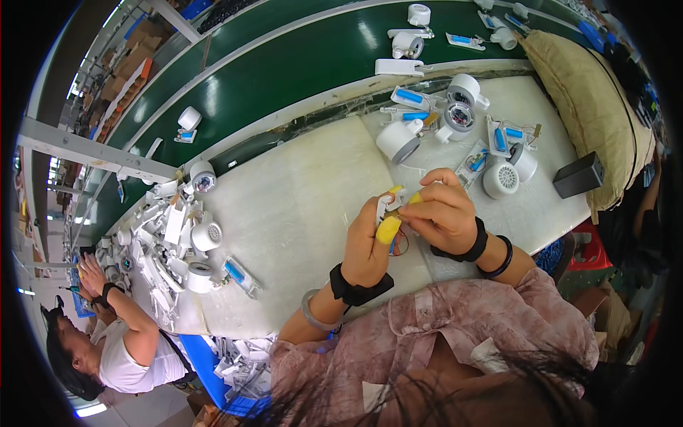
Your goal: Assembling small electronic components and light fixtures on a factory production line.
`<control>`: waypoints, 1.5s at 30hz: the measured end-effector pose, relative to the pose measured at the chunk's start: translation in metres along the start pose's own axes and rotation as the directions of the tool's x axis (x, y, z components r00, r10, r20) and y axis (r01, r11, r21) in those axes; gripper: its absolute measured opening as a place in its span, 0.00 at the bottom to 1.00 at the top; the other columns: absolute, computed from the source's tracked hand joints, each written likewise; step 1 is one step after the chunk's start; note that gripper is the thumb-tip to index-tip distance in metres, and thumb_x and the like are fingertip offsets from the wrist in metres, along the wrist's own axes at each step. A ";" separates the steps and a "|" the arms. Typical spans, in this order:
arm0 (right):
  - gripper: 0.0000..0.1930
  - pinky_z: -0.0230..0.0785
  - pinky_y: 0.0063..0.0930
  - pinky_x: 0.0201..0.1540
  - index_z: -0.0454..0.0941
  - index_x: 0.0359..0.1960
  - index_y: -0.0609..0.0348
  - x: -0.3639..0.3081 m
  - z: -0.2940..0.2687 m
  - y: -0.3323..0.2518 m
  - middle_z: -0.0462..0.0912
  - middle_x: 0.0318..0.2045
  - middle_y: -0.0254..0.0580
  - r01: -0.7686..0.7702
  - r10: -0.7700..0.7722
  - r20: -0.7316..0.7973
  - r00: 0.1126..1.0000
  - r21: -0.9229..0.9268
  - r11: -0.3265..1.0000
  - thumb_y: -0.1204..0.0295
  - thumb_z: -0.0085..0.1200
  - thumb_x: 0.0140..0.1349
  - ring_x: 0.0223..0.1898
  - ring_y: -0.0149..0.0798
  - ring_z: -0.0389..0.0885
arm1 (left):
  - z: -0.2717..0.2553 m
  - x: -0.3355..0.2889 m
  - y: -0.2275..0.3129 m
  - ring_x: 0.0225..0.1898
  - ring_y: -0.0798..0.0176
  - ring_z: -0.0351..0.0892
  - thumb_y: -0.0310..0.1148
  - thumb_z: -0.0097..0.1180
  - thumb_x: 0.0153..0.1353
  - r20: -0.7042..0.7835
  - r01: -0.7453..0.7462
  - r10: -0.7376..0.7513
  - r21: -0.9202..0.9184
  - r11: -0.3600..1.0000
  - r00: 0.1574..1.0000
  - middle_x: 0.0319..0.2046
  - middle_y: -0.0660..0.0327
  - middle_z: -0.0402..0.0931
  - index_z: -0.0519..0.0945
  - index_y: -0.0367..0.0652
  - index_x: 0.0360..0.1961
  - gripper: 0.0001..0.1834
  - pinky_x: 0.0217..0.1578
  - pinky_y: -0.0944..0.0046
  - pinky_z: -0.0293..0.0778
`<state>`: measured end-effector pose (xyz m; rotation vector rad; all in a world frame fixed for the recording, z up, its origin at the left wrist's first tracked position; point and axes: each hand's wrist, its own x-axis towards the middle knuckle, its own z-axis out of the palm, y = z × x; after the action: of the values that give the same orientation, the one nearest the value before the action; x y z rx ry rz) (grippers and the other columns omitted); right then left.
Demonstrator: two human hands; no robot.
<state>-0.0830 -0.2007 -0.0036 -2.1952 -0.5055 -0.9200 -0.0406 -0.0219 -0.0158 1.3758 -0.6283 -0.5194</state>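
My left hand (365,248) is closed in a pinch around a small white plastic part (383,206). Thin wires and a bit of blue hang below it, partly hidden by my fingers. From the other side, the fingertips of my right hand (449,217) press together against the same part. What exactly sits between the right fingertips is too small to make out. Yellow covers wrap some fingertips of both hands. Beyond my hands, a white round housing with a grey rim (398,141) lies near several white holders with blue cylindrical batteries, one a battery holder (410,97).
A heap of white plastic parts (167,231) covers the table's left, beside another person (135,349). A green conveyor belt (284,78) carries parts across the back. At right stand a black box (578,175) and a tan sack (590,107). A blue bin (203,356) holds white pieces.
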 end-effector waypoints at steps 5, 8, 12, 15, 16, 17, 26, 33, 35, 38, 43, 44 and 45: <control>0.13 0.67 0.37 0.43 0.82 0.32 0.56 0.001 0.005 -0.003 0.74 0.27 0.35 -0.031 0.031 0.000 1.000 0.012 0.999 0.78 0.67 0.42 0.32 0.42 0.72 | -0.003 0.001 0.001 0.22 0.71 0.71 0.32 0.38 0.71 -0.027 0.011 -0.009 0.066 0.998 1.000 0.28 0.60 0.72 0.65 0.36 0.58 0.17 0.23 0.71 0.71; 0.13 0.66 0.35 0.42 0.81 0.33 0.55 0.001 0.004 -0.004 0.76 0.28 0.36 -0.034 0.035 0.015 0.999 -0.041 0.999 0.76 0.67 0.42 0.34 0.42 0.73 | -0.007 0.002 0.003 0.22 0.70 0.72 0.33 0.38 0.71 0.005 -0.003 0.002 0.088 0.996 1.000 0.28 0.60 0.72 0.66 0.36 0.57 0.17 0.22 0.70 0.72; 0.15 0.66 0.36 0.44 0.80 0.39 0.56 0.008 -0.004 -0.002 0.77 0.35 0.42 -0.128 0.127 0.019 0.992 0.082 0.988 0.75 0.63 0.47 0.39 0.47 0.73 | -0.020 0.017 0.024 0.25 0.70 0.74 0.40 0.41 0.70 -0.027 0.253 -0.265 -0.223 0.942 0.964 0.30 0.61 0.75 0.68 0.38 0.56 0.20 0.20 0.69 0.74; 0.15 0.66 0.36 0.45 0.79 0.41 0.57 0.003 -0.009 0.004 0.76 0.38 0.44 -0.197 0.198 -0.014 0.980 0.064 0.978 0.76 0.62 0.48 0.40 0.47 0.73 | -0.049 0.056 0.040 0.24 0.68 0.77 0.46 0.42 0.68 -0.164 0.328 -0.363 -0.206 0.922 0.917 0.30 0.60 0.77 0.72 0.41 0.49 0.20 0.18 0.67 0.75; 0.14 0.66 0.36 0.44 0.79 0.40 0.58 0.001 -0.012 0.006 0.76 0.38 0.45 -0.206 0.206 -0.002 0.979 0.042 0.978 0.76 0.61 0.50 0.40 0.48 0.73 | -0.061 0.074 0.042 0.24 0.68 0.77 0.47 0.42 0.67 -0.203 0.331 -0.363 -0.175 0.927 0.909 0.29 0.60 0.77 0.73 0.42 0.46 0.20 0.18 0.67 0.75; 0.14 0.66 0.36 0.44 0.79 0.40 0.58 0.000 -0.011 0.006 0.76 0.38 0.45 -0.190 0.191 -0.012 0.982 0.052 0.980 0.76 0.61 0.50 0.40 0.48 0.73 | -0.083 0.090 0.034 0.23 0.67 0.77 0.48 0.41 0.66 -0.197 0.265 -0.306 -0.207 0.942 0.932 0.27 0.59 0.78 0.74 0.42 0.42 0.20 0.17 0.66 0.74; 0.10 0.66 0.36 0.39 0.78 0.38 0.53 -0.004 0.004 0.021 0.76 0.35 0.39 -0.178 0.177 0.052 0.983 0.020 0.984 0.75 0.58 0.53 0.35 0.45 0.75 | -0.219 0.223 -0.050 0.46 0.43 0.75 0.38 0.62 0.53 -0.668 0.471 0.613 0.740 0.480 0.422 0.43 0.44 0.76 0.74 0.34 0.49 0.25 0.48 0.49 0.69; 0.09 0.67 0.35 0.36 0.78 0.37 0.53 -0.002 -0.002 0.016 0.76 0.35 0.37 -0.077 0.077 0.093 0.993 -0.003 0.997 0.74 0.58 0.53 0.33 0.42 0.75 | -0.108 0.272 -0.041 0.48 0.47 0.74 0.32 0.62 0.53 0.092 -0.257 0.398 0.887 0.385 0.913 0.46 0.49 0.76 0.75 0.39 0.51 0.23 0.51 0.55 0.70; 0.09 0.67 0.34 0.35 0.78 0.37 0.52 -0.005 -0.007 0.019 0.76 0.34 0.36 -0.086 0.088 0.094 0.992 -0.017 0.996 0.74 0.58 0.53 0.32 0.41 0.75 | -0.071 0.289 -0.048 0.48 0.44 0.75 0.41 0.67 0.47 0.129 -0.209 0.251 0.923 0.324 0.959 0.45 0.47 0.77 0.70 0.36 0.55 0.35 0.51 0.51 0.70; 0.08 0.68 0.34 0.33 0.78 0.36 0.51 -0.009 -0.010 0.020 0.76 0.33 0.34 -0.095 0.099 0.093 0.991 -0.047 0.994 0.73 0.58 0.53 0.30 0.41 0.76 | -0.039 0.305 -0.051 0.45 0.43 0.77 0.44 0.67 0.45 0.072 -0.100 0.130 0.971 0.216 0.989 0.43 0.47 0.78 0.69 0.35 0.53 0.37 0.46 0.49 0.71; 0.07 0.69 0.33 0.32 0.78 0.36 0.50 -0.014 -0.011 0.022 0.75 0.32 0.33 -0.111 0.113 0.117 0.987 -0.023 0.994 0.71 0.57 0.54 0.29 0.41 0.76 | -0.030 0.313 -0.061 0.39 0.43 0.77 0.36 0.61 0.50 0.177 -0.192 0.229 0.981 0.043 0.957 0.39 0.48 0.77 0.62 0.39 0.57 0.34 0.39 0.45 0.74; 0.08 0.69 0.33 0.33 0.77 0.37 0.50 -0.015 -0.011 0.022 0.75 0.32 0.33 -0.122 0.124 0.134 0.983 -0.026 0.992 0.71 0.56 0.55 0.29 0.41 0.75 | -0.028 0.311 -0.060 0.38 0.41 0.78 0.35 0.59 0.51 0.118 -0.138 0.167 0.984 0.110 0.979 0.40 0.45 0.76 0.62 0.38 0.57 0.32 0.38 0.45 0.74; 0.08 0.69 0.33 0.33 0.77 0.37 0.50 -0.014 -0.013 0.023 0.75 0.32 0.33 -0.123 0.128 0.118 0.985 -0.046 0.991 0.71 0.56 0.55 0.29 0.41 0.75 | -0.027 0.311 -0.061 0.38 0.43 0.79 0.37 0.60 0.51 0.045 -0.064 0.123 0.986 0.153 0.991 0.39 0.46 0.76 0.60 0.35 0.57 0.35 0.37 0.47 0.75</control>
<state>-0.0853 -0.2271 -0.0181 -2.2993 -0.4034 -0.7394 0.2072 -0.2193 -0.0456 2.6074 -1.1111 0.1797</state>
